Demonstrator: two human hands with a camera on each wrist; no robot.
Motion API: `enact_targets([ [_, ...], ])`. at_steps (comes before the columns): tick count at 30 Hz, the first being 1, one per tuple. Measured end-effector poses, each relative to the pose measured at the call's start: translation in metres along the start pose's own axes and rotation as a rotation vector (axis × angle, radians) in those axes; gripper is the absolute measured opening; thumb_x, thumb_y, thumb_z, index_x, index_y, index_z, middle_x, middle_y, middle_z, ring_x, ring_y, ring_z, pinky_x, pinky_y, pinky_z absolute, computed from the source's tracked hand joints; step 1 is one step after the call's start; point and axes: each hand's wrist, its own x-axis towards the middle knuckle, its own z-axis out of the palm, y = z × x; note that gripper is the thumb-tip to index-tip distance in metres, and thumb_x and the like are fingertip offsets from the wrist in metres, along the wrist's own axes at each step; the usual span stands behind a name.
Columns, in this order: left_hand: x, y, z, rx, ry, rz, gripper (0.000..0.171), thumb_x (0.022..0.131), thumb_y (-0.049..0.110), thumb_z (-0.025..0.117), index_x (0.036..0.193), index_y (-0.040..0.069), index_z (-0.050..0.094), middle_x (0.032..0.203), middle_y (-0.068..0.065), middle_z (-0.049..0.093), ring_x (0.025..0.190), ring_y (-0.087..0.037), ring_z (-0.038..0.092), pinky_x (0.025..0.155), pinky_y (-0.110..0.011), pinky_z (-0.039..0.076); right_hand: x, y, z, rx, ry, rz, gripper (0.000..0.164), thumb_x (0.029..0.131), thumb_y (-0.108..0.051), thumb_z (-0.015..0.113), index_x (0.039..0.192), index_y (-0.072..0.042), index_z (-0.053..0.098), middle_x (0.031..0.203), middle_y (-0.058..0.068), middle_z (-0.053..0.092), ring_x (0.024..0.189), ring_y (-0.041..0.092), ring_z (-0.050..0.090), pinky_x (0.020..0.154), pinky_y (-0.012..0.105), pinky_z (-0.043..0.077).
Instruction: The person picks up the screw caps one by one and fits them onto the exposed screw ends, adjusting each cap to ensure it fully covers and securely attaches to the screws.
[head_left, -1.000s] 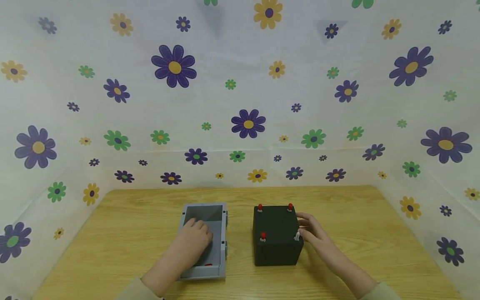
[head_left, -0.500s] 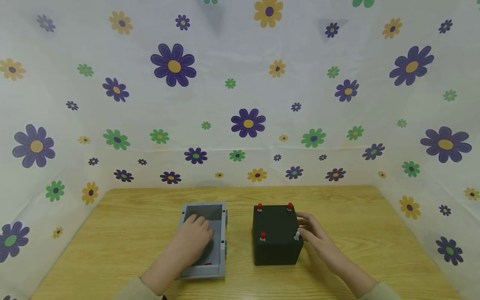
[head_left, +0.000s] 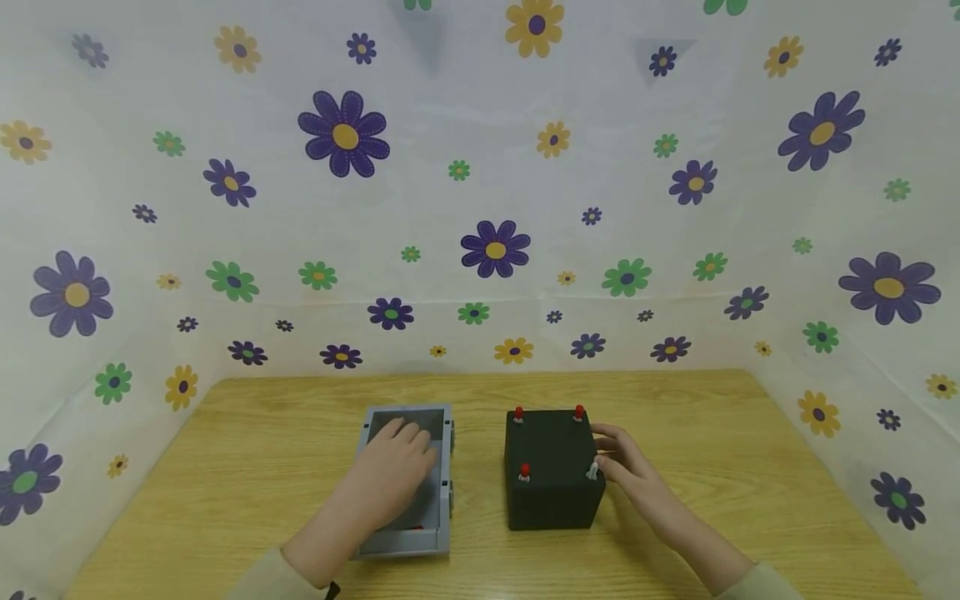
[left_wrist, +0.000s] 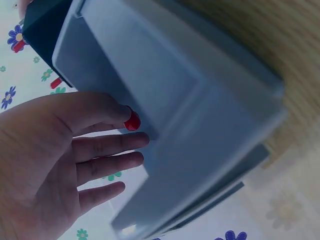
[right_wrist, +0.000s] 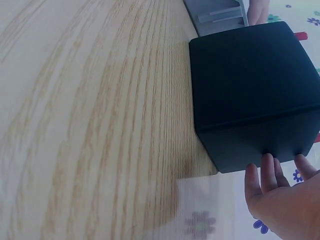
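Observation:
My left hand (head_left: pixel 399 467) is over the grey bin (head_left: pixel 405 543), reaching down inside it. In the left wrist view, the thumb and index finger pinch a small red cap (left_wrist: pixel 132 121) while the other fingers extend loosely. To the right stands a black box (head_left: pixel 555 450) with toggle switches on its top corners. Three switches wear red caps, such as the front-left cap (head_left: pixel 524 471); the front-right switch (head_left: pixel 592 471) is bare metal. My right hand (head_left: pixel 633 479) rests its fingertips against the box's right side, fingers fairly straight, as the right wrist view also shows.
A small red piece (head_left: pixel 417 527) lies at the near end of the bin's floor, partly visible. Bin and box stand side by side on a wooden table (head_left: pixel 300 417) with a gap between them. A white flowered sheet (head_left: pixel 420 200) encloses the back and sides.
My left hand has shifted slightly up and to the right over the bin. The right hand and the box hold their places.

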Motion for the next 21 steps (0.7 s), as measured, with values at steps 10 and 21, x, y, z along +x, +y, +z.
enact_targets([
  [10,0.005,0.0,-0.013,0.015,0.072,0.033,0.01,0.092,0.016,0.082,0.099,0.015,0.076,0.099,-0.001,0.071,0.098,-0.019,0.066,0.102,-0.039,0.056,0.001,0.001,0.0,0.004,0.002,-0.005,0.051,0.113,-0.019,0.046,0.16,-0.003,0.034,0.153,0.027,0.044,0.138,0.034,0.047,0.108,0.039,0.048],
  [21,0.009,0.001,-0.029,0.043,0.083,0.063,0.015,0.093,0.016,0.081,0.107,0.015,0.076,0.106,-0.001,0.073,0.105,-0.019,0.068,0.106,-0.039,0.056,0.002,0.002,0.0,0.006,0.014,0.001,0.051,0.113,-0.019,0.047,0.159,-0.003,0.035,0.153,0.027,0.047,0.136,0.031,0.049,0.105,0.035,0.05],
])
